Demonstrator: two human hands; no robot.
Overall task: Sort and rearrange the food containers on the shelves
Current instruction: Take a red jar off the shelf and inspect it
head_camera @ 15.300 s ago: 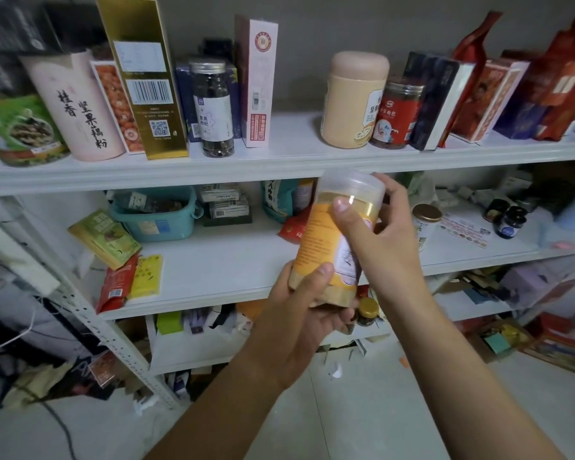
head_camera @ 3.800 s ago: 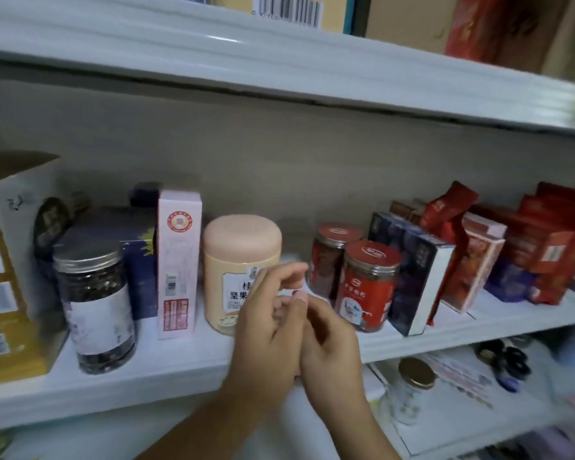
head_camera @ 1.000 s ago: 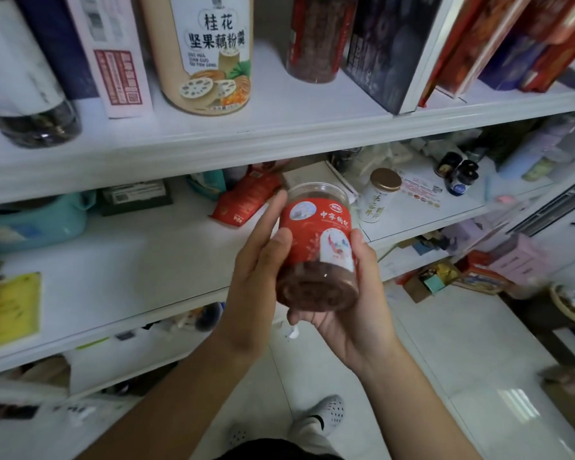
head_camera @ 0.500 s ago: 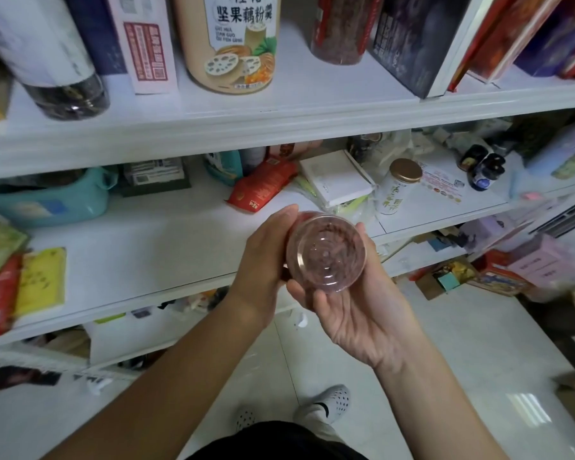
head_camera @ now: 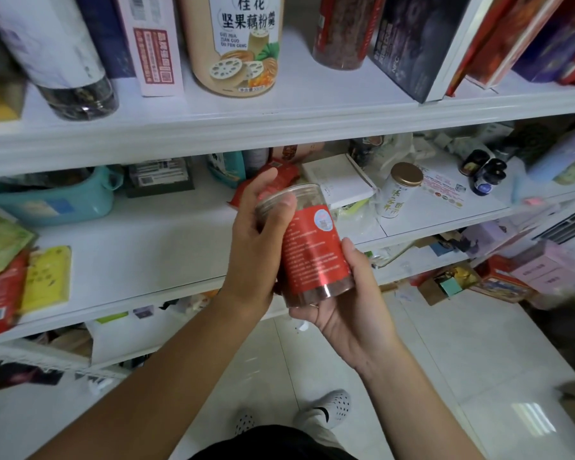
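A clear plastic jar with a red label (head_camera: 312, 250) is being held in mid-air at dead centre, in front of the middle shelf (head_camera: 146, 247) and touching neither shelf. It is tilted, with the clear end up toward eleven o'clock and the other end down toward five o'clock. Dark reddish contents can be seen through the clear bands at both ends.

The upper end is gripped by the left hand (head_camera: 256, 240): the thumb is laid across the clear rim and the fingers are curled round the far side. The lower end is cradled by the right hand (head_camera: 349, 307), with the thumb pressed on the label's edge and the fingers wrapped underneath.

At twelve o'clock, on the upper shelf (head_camera: 279, 134), a beige canister with a lotus-root label (head_camera: 236, 44) is stood upright. A pink-and-white box (head_camera: 153, 44) is placed just to its nine o'clock and a second red jar (head_camera: 342, 31) to its three o'clock. A dark box (head_camera: 412, 41) is leaned just beyond that.

On the middle shelf, a small gold-lidded jar (head_camera: 399, 190) is seen at two o'clock of the held jar. A teal basket (head_camera: 57, 200) is parked at nine o'clock. A yellow packet (head_camera: 47, 277) is laid flat below it. White shoes (head_camera: 326, 410) are visible on the tiled floor at six o'clock.
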